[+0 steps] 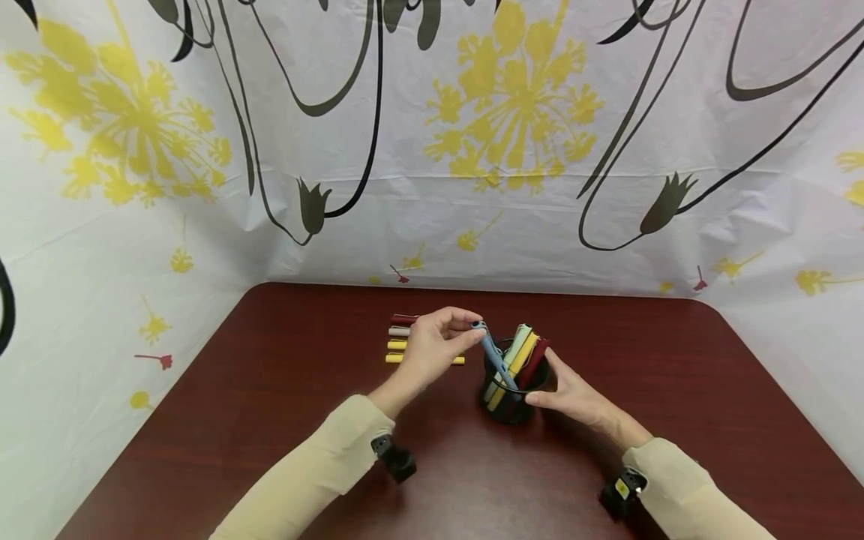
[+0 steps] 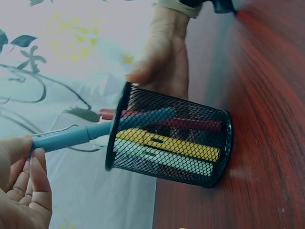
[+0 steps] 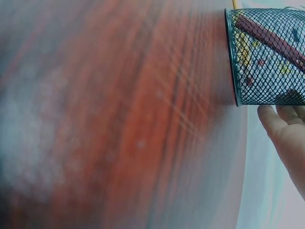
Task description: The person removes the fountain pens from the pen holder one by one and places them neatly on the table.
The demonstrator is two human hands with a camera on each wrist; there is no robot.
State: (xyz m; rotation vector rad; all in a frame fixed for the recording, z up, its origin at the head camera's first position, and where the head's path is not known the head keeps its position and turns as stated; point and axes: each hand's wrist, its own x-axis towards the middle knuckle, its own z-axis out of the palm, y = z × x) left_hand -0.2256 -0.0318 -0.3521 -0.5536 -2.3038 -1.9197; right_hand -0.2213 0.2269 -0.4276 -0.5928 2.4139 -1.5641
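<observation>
R hand (image 1: 574, 394), right of ctr, grips the mesh cup (image 1: 509, 417) by its side, thumb at the rim. Blue pen (image 1: 497, 358) is approx. ctr, long axis slanting upper L to lower R, low end inside the cup's mouth; L hand (image 1: 437, 342), nearer to it, pinches its top w/ cup to lower R. Loose pens (image 1: 397, 345) lie L of ctr, partly behind L hand.

You're at a desk-like spot, home or office unclear: a reddish-brown wood-grain table (image 1: 202, 420) before you, a mesh pen cup (image 1: 508, 409) at one o'clock, flower-printed white sheeting (image 1: 405, 165) from ten to two.
</observation>
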